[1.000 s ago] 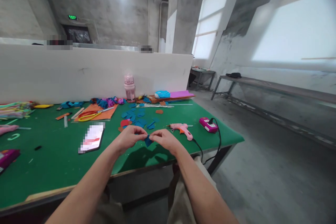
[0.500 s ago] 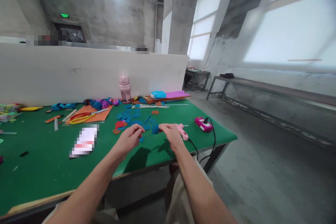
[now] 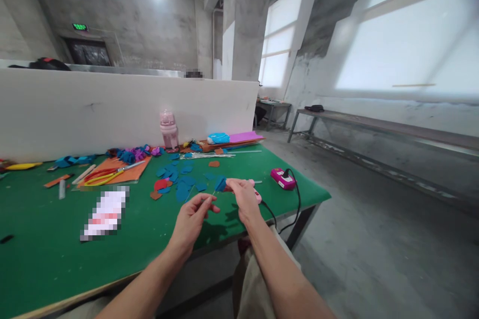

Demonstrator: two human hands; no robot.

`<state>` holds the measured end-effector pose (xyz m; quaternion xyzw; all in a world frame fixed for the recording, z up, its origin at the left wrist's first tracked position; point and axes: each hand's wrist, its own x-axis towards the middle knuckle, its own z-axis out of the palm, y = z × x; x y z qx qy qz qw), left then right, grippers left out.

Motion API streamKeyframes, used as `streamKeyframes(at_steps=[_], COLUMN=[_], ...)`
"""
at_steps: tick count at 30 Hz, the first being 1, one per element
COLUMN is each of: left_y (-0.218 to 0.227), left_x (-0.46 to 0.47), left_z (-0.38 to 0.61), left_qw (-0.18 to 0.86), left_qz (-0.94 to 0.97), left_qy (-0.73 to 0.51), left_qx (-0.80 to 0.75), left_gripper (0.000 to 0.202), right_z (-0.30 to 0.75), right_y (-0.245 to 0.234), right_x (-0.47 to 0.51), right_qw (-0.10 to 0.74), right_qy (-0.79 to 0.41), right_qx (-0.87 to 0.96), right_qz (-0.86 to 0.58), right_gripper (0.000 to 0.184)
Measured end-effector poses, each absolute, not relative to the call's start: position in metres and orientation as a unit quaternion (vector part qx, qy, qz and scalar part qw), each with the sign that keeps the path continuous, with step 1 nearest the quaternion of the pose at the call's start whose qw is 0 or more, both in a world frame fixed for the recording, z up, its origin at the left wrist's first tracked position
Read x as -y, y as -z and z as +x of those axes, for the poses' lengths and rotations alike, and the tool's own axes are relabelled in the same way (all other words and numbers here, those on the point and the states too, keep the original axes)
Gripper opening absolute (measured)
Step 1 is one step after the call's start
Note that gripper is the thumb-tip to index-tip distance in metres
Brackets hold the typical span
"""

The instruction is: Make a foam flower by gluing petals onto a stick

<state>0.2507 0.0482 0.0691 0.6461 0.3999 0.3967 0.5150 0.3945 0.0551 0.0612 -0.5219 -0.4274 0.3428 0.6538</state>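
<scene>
The right hand [image 3: 244,198] pinches a blue scrap [image 3: 220,184], likely to steady it; whether the left hand [image 3: 193,213] (curled nearby) grips anything is unclear.

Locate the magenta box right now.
Head view, right of centre: the magenta box sits near the right edge of the green table, beyond the right hand.

With our right hand [image 3: 242,198] we pinch a blue piece [image 3: 220,183] above the green table [image 3: 56,244]; our left hand [image 3: 195,214] is just left and nearer, its grip unclear. We see scissors [image 3: 120,171] farther left, a pink bottle [image 3: 169,132] at the far side and a magenta box [image 3: 282,179] right.
</scene>
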Motion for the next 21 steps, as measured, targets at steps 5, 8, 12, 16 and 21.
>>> streamKeyframes(at_steps=[5,8,12,16,21], left_y=[-0.068,-0.068,-0.069,-0.07,-0.07], left_x=[-0.047,-0.047,-0.048,-0.047,-0.047], left_z=[0.25,0.251,0.251,0.251,0.25], left_qw=[0.552,0.521,0.518,0.536,0.539], left_qz=[0.621,0.628,0.622,0.614,0.613], left_qy=[-0.402,-0.411,-0.409,-0.404,-0.4], left_qx=[-0.386,-0.407,-0.422,-0.416,-0.416], left_gripper=[0.03,0.029,0.032,0.037,0.038], right_z=[0.389,0.386,0.382,0.381,0.382], right_y=[-0.064,-0.064,-0.068,-0.074,-0.076], right_x=[-0.054,-0.054,-0.052,-0.048,-0.047], right_qw=[0.669,0.681,0.69,0.678,0.677], right_qy=[-0.357,-0.372,-0.401,-0.403,-0.411], right_qx=[0.424,0.424,0.416,0.416,0.395], right_qz=[-0.495,-0.467,-0.436,-0.453,-0.466], right_gripper=[0.022,0.02,0.02,0.021,0.019])
